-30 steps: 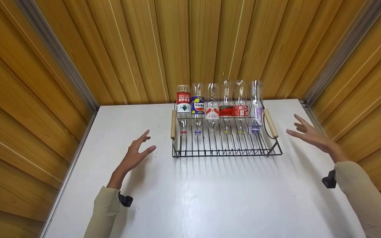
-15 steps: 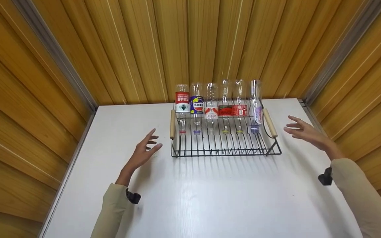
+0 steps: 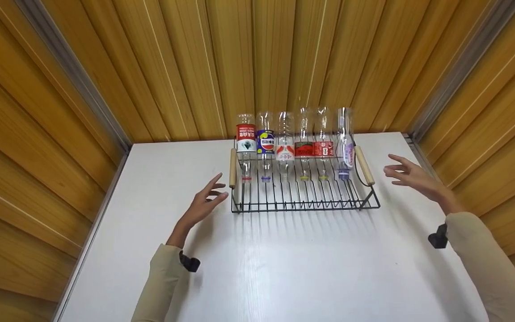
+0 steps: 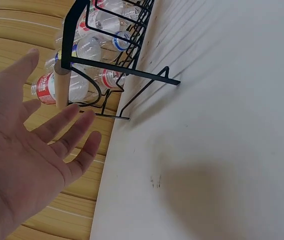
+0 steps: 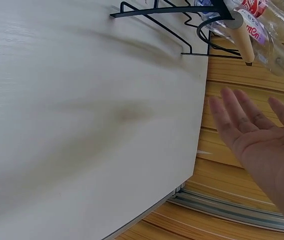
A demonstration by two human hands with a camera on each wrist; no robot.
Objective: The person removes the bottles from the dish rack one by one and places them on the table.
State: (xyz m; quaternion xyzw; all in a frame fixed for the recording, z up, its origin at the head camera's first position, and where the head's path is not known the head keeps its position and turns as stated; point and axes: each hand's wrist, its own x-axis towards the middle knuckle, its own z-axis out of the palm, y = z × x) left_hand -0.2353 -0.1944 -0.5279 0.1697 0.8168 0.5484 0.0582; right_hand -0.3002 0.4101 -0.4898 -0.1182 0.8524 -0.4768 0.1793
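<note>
A black wire rack [image 3: 306, 209] with a wooden handle at each end stands at the back of the white table. Several clear plastic bottles lean in it upside down, caps toward the front. My left hand [image 3: 204, 205] is beside the left wooden handle [image 3: 233, 167], its fingers spread and holding nothing. In the left wrist view, the palm of the left hand [image 4: 26, 150] faces the rack's end. To the right of the right wooden handle [image 3: 365, 165], my right hand [image 3: 411, 176] hovers with fingers extended. The right wrist view shows the right hand [image 5: 267, 135] with nothing in it.
The white table [image 3: 302, 273] stretches in front of the rack. A wood-patterned wall [image 3: 266, 58] rises right behind the bottles, with similar panels at left and right. Grey metal strips [image 3: 74, 71] run along the wall corners.
My left hand has moved right and slightly up, closer to the rack's left handle. The right hand has shifted slightly left toward the other handle. Rack and bottles stay in place.
</note>
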